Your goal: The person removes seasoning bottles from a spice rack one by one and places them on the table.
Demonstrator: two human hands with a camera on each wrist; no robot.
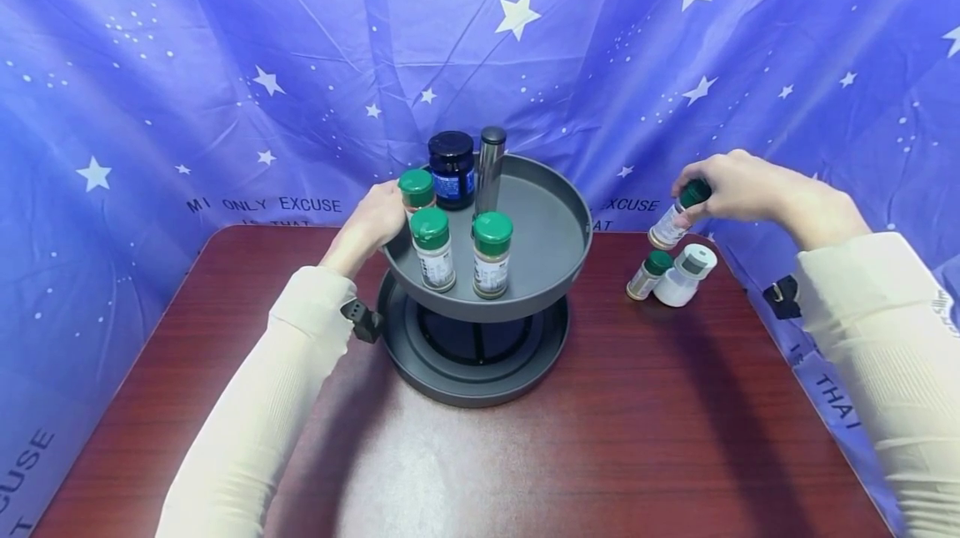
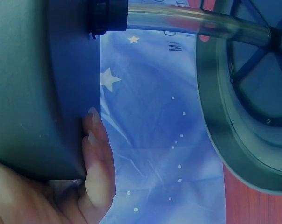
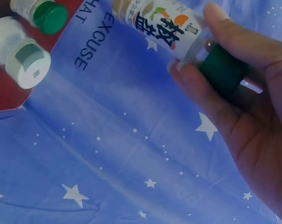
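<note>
My left hand (image 1: 377,218) grips the left rim of the upper tray (image 1: 546,248) of a dark grey two-tier turntable rack. In the left wrist view its fingers (image 2: 98,179) curl round the tray's underside. My right hand (image 1: 738,185) holds a spice bottle (image 1: 666,229) by its green cap (image 3: 223,70), tilted in the air at the right. Dark characters are printed on that bottle's white label (image 3: 166,25). Below it on the table stand another green-capped spice bottle (image 1: 643,278) and a white bottle with a grey-white cap (image 1: 678,279), side by side.
On the upper tray stand three green-capped spice bottles (image 1: 491,258), a dark jar (image 1: 452,175) with a blue label and a slim metallic cylinder (image 1: 491,171). The lower tray (image 1: 408,375) sits on the reddish wooden table (image 1: 600,438). A blue star-patterned curtain (image 1: 315,46) hangs behind.
</note>
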